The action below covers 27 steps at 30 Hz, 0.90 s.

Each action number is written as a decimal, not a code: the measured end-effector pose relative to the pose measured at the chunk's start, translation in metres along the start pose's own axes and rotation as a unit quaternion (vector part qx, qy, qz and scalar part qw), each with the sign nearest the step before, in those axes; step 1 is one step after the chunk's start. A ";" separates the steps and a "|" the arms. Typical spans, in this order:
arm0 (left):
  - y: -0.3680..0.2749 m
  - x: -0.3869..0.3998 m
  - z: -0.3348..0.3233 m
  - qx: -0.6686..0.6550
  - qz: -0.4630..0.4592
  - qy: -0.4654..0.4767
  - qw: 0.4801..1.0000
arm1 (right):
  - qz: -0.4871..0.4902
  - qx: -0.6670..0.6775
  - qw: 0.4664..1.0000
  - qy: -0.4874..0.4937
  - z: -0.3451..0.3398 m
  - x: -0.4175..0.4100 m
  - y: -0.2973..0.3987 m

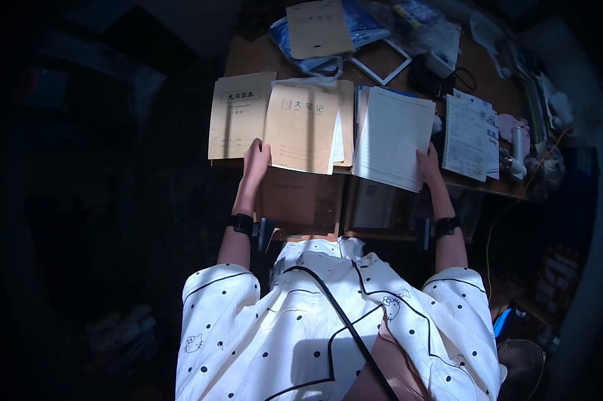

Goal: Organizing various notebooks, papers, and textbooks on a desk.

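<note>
My left hand [255, 157] grips the lower left edge of a tan paper-covered notebook [301, 128], thumb on top. That notebook overlaps a second tan notebook [236, 120] on its left and another tan notebook [346, 120] behind its right side. On the right, my right hand [429, 163] pinches the right edge of a white lined paper pad [394, 138], which is slightly tilted. Under the pad, other papers and a blue edge show at its left. Both held items reach past the table's front edge, above two open drawers.
The left drawer [301, 200] contains a brown booklet; the right drawer [376, 205] holds a spiral notebook. Right of the pad lies a printed spiral notebook [464, 138]. A white frame [381, 62], another tan notebook [319, 30] and plastic bags crowd the table's back. A cord [534, 173] hangs at right.
</note>
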<state>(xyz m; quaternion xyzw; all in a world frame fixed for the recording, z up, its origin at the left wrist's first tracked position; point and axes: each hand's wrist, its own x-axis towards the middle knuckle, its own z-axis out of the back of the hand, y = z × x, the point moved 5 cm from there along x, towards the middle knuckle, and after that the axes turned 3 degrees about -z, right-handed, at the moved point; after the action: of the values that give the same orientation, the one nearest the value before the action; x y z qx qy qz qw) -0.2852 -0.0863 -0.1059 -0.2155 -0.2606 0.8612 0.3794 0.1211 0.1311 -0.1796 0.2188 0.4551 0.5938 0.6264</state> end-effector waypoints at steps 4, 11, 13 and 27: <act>0.012 -0.009 -0.023 -0.365 0.200 0.155 0.896 | -0.009 0.065 0.998 0.021 -0.012 -0.007 0.004; -0.048 -0.009 -0.018 -0.540 0.019 0.173 0.824 | 0.028 0.111 0.993 -0.001 0.030 -0.014 0.005; -0.064 -0.012 -0.024 -0.567 0.034 0.166 0.806 | 0.001 0.204 0.978 -0.047 0.052 -0.024 0.013; 0.002 0.020 -0.032 0.084 0.077 0.000 0.993 | -0.025 0.201 0.978 0.055 0.019 -0.071 0.042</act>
<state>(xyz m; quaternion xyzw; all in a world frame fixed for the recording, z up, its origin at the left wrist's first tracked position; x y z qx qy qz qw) -0.2802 -0.0625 -0.1353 -0.2028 -0.1698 0.9068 0.3283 0.1225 0.0777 -0.1141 0.2958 0.6042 0.4858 0.5580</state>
